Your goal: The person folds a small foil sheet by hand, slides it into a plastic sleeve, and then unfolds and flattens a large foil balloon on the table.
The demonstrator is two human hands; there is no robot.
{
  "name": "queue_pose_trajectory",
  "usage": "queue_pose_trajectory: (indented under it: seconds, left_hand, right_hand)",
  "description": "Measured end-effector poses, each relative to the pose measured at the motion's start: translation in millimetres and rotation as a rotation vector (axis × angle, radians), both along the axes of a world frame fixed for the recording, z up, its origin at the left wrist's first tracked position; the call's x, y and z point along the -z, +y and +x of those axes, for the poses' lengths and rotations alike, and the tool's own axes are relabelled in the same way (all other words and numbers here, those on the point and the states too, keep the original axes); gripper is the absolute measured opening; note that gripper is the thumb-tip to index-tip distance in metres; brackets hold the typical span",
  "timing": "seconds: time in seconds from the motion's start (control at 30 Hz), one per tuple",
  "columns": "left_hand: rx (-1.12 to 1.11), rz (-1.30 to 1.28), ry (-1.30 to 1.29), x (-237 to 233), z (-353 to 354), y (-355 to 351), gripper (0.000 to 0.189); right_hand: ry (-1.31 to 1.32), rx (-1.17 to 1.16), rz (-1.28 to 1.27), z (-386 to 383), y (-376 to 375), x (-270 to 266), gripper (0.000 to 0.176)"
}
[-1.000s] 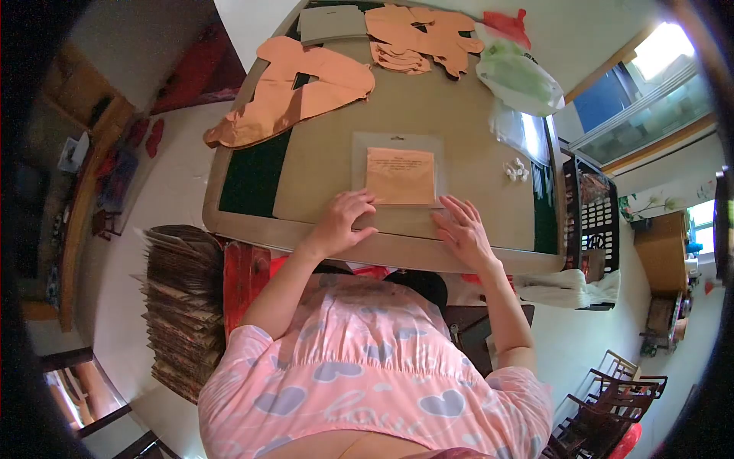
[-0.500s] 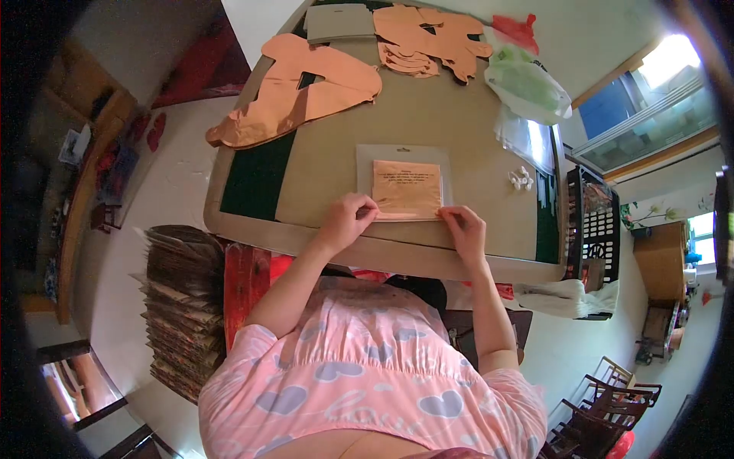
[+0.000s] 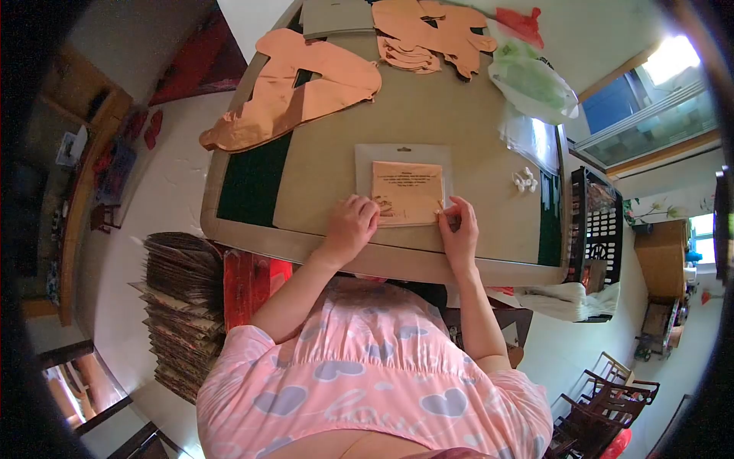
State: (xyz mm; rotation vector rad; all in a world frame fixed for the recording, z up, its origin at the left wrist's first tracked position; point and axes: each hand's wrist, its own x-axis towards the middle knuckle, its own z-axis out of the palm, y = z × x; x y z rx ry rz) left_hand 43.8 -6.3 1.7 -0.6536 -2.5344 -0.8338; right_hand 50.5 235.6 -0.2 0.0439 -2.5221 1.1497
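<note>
A folded rose-gold foil balloon (image 3: 407, 195) with printed warning text lies on a pale card with a hang hole (image 3: 363, 172), near the table's front edge. My left hand (image 3: 352, 229) is closed at the balloon's lower left corner, its fingers curled over the edge. At the lower right corner my right hand (image 3: 460, 233) pinches the foil edge between thumb and forefinger. The foil looks wrinkled near the left fingers. Exactly how the fingertips hold the edge is partly hidden.
Large flat foil balloons (image 3: 329, 84) lie at the back left, with more foil shapes (image 3: 451, 38) beside grey cards (image 3: 336, 19). Plastic bags (image 3: 527, 80), small white pieces (image 3: 524, 181) and a black crate (image 3: 596, 222) are to the right. Stacked sheets (image 3: 180, 306) stand at left.
My left hand has turned over the lower left corner, with its fingers more curled. My right hand has shifted slightly left, and its fingers have risen at the right corner.
</note>
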Motion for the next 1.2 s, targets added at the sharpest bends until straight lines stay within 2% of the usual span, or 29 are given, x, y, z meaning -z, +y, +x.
queue_pose_trajectory:
  seconds: [0.13, 0.23, 0.33, 0.43, 0.53, 0.63, 0.67, 0.77, 0.8, 0.83, 0.9, 0.93, 1.07, 1.13, 1.2]
  left_hand:
    - [0.002, 0.043, -0.02, 9, -1, 0, 0.022]
    - [0.009, 0.088, -0.051, 14, -1, -1, 0.022]
    - [-0.002, 0.094, -0.04, 13, -1, 0, 0.021]
    - [-0.04, 0.093, -0.016, 7, 3, 0, 0.02]
    - [-0.083, 0.092, -0.005, -3, 7, 1, 0.02]
    - [-0.063, -0.014, -0.031, -6, 25, 6, 0.022]
    - [-0.04, -0.068, -0.039, -11, 31, 8, 0.024]
    - [-0.028, -0.146, -0.062, -13, 33, 5, 0.03]
    - [-0.031, -0.158, -0.08, -10, 37, 4, 0.032]
    - [-0.036, -0.161, -0.066, -5, 38, 4, 0.032]
    - [-0.045, -0.165, -0.031, 3, 36, 6, 0.032]
    - [-0.05, -0.17, -0.032, 1, 38, 7, 0.032]
    - [-0.078, -0.135, -0.064, 2, 43, 2, 0.031]
    - [-0.138, -0.074, -0.042, 6, 49, -6, 0.03]
    - [-0.26, -0.023, 0.031, 8, 61, -24, 0.028]
  right_hand:
    - [-0.099, 0.053, -0.045, 2, 0, -9, 0.031]
    - [0.126, 0.043, 0.199, -6, 7, 0, 0.027]
    - [0.117, 0.046, 0.285, -9, 8, 3, 0.024]
    - [0.094, 0.056, 0.333, -9, 10, -1, 0.028]
    - [0.091, 0.003, 0.293, 2, -2, -1, 0.028]
    - [0.12, -0.242, 0.303, 17, -30, -16, 0.028]
    - [0.041, -0.302, 0.388, 19, -36, -19, 0.026]
    - [-0.075, -0.386, 0.303, 8, -28, -25, 0.025]
    - [-0.19, -0.408, 0.08, -8, -9, 3, 0.025]
    - [-0.299, -0.425, -0.142, -44, 16, 52, 0.024]
    - [-0.112, -0.394, 0.038, -93, 16, 30, 0.023]
    - [0.181, -0.335, 0.431, -103, 4, -20, 0.022]
    - [-0.208, -0.443, 0.47, -153, -1, -26, 0.019]
    - [-0.452, -0.55, 0.549, -150, -12, -62, 0.018]
    - [-0.442, -0.593, 0.306, -129, -17, -117, 0.016]
